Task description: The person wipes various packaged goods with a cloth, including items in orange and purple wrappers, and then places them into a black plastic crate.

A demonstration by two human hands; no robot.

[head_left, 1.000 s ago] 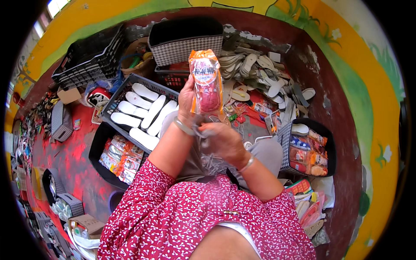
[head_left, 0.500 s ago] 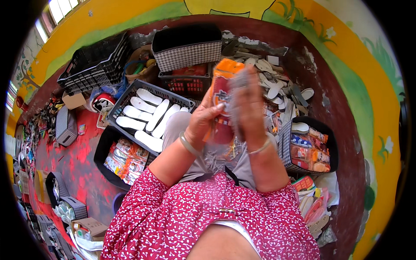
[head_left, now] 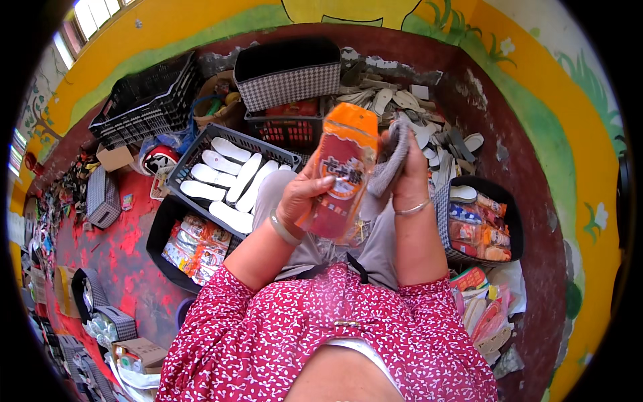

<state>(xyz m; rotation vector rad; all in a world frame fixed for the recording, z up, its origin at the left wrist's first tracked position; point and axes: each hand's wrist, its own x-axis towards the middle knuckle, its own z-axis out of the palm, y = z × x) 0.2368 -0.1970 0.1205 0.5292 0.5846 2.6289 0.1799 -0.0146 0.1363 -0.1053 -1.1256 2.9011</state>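
Observation:
My left hand [head_left: 303, 199] grips a flat plastic package [head_left: 345, 164] with an orange top and dark red contents, thumb pressed on its printed front. The package tilts slightly, its orange end away from me. To its right, my right hand [head_left: 410, 175] is closed on a grey cloth [head_left: 390, 164], folded over the fingers. Cloth and package lie close together at the package's right edge; whether they touch I cannot tell. Both hands are raised over my lap.
White insoles [head_left: 231, 175] lie in a grey crate [head_left: 175, 175] at the left. Fabric bins of packages stand to the left [head_left: 167, 221] and right [head_left: 443, 231]. Loose insoles [head_left: 429, 127] are heaped by the far wall, near a houndstooth bin [head_left: 289, 86] and black crates [head_left: 144, 100].
The cloth was blurred against the package's front and right side. It has moved off to the right, baring the front, while the package has tilted.

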